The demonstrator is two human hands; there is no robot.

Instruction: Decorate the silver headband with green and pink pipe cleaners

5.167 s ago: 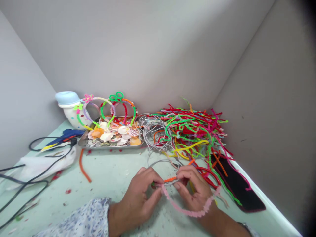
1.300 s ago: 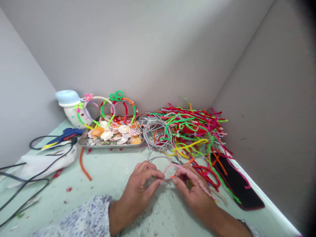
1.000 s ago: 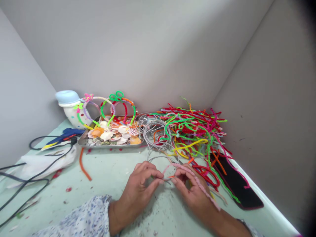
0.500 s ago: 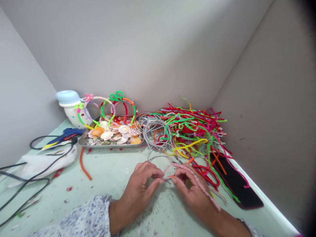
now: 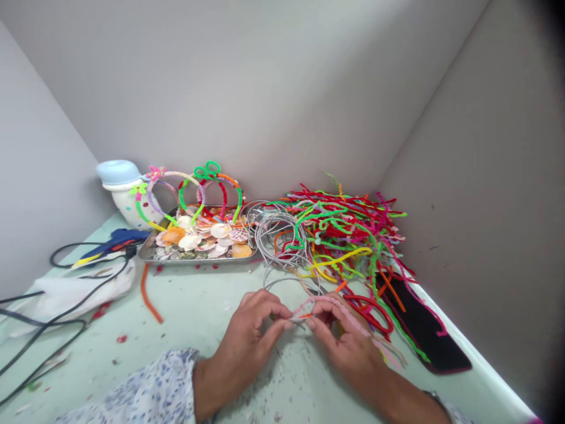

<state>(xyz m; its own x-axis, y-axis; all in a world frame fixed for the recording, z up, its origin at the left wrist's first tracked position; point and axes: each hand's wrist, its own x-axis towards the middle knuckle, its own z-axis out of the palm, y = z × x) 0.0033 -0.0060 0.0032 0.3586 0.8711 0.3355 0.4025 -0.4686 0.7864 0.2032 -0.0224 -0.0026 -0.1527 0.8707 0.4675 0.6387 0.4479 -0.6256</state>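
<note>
My left hand [image 5: 251, 330] pinches the end of a pale pink pipe cleaner [image 5: 336, 304] together with a thin grey wire [image 5: 296, 320]. From there the pipe cleaner arcs over my right hand [image 5: 351, 344], its far part blurred near the wrist. Thumb and forefinger of my right hand are closed on the wire, where a small orange tip [image 5: 306, 316] shows. Both hands face each other just above the table, fingertips a short gap apart. How the wire and pipe cleaner meet under the left fingertips is hidden.
A metal tray [image 5: 198, 262] of shells holds up pipe-cleaner headbands [image 5: 190, 176]. Coiled grey wire [image 5: 282, 235] and a heap of coloured pipe cleaners [image 5: 348, 218] lie behind my hands. A black phone [image 5: 436, 347] lies right; a white bottle [image 5: 132, 203] and black cables [image 5: 66, 324] are left.
The loose end of the pink pipe cleaner has swung outward past my right wrist and is blurred. Both hands keep nearly the same pose and place.
</note>
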